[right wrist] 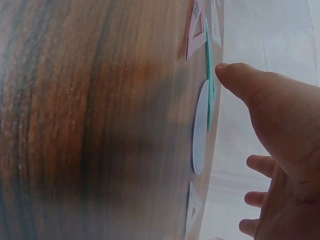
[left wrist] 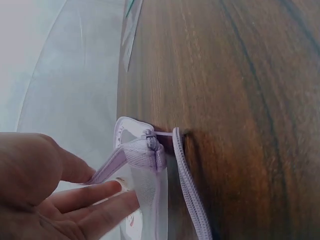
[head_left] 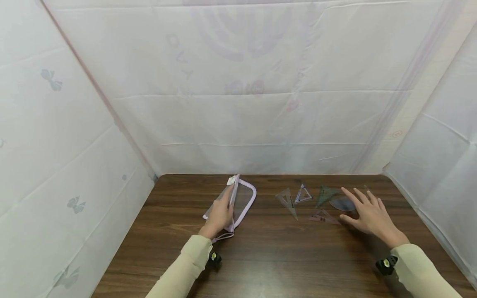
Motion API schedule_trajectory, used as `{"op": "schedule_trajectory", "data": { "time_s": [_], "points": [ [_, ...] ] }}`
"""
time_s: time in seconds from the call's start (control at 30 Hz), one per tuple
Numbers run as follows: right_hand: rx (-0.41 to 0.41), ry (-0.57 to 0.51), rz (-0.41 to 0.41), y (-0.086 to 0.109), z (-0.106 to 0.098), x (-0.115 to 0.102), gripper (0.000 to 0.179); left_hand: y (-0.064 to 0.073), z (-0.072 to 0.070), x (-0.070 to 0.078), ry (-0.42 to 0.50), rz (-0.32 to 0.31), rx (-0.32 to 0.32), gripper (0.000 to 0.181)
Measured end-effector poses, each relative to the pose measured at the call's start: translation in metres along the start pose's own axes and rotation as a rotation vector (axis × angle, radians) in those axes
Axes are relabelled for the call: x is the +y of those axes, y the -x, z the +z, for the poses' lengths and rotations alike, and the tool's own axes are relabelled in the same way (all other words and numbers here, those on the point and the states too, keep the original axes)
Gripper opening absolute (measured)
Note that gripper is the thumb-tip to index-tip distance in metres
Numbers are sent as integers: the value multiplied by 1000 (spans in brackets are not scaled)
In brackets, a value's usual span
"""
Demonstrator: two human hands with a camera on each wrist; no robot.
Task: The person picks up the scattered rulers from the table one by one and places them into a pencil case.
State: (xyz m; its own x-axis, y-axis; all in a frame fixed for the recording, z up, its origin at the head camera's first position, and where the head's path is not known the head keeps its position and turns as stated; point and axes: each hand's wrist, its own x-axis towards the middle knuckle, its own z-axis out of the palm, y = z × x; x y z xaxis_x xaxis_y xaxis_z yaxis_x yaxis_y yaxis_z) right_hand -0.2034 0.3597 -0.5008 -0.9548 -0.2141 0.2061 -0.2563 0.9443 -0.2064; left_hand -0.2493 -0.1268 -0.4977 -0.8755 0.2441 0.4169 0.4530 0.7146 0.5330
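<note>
A mesh zipper pouch (head_left: 246,209) with lilac edging lies on the table, its mouth spread apart. My left hand (head_left: 220,212) pinches one edge of that mouth between thumb and fingers, and in the left wrist view the pouch's zip edge (left wrist: 107,167) runs to the thumb tip. My right hand (head_left: 372,215) hovers with fingers spread, holding nothing. Close to its fingers are a clear rounded plate (head_left: 343,204), a green set square (head_left: 325,195) and a pink set square (head_left: 323,217). Farther left lie a bluish set square (head_left: 303,194) and a clear, narrow set square (head_left: 287,202).
The brown wood-grain table (head_left: 275,256) meets white sheeting (head_left: 238,124) at the back and both sides. A lilac wrist cord (left wrist: 190,190) trails from the pouch. Another clear triangular piece (right wrist: 193,207) lies beyond the rounded plate in the right wrist view.
</note>
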Motion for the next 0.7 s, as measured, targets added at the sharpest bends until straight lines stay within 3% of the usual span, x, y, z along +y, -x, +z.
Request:
{"op": "schedule_trajectory", "data": {
  "time_s": [0.17,0.33,0.7],
  "points": [
    [-2,0,1,0,-1,0,98,1,1,-1,44,29,64,70],
    [-14,-6,7,0,-1,1,98,1,2,-4,78,19,78,67],
    [-19,-8,6,1,-2,-1,97,1,4,-13,126,-97,76,58]
  ]
}}
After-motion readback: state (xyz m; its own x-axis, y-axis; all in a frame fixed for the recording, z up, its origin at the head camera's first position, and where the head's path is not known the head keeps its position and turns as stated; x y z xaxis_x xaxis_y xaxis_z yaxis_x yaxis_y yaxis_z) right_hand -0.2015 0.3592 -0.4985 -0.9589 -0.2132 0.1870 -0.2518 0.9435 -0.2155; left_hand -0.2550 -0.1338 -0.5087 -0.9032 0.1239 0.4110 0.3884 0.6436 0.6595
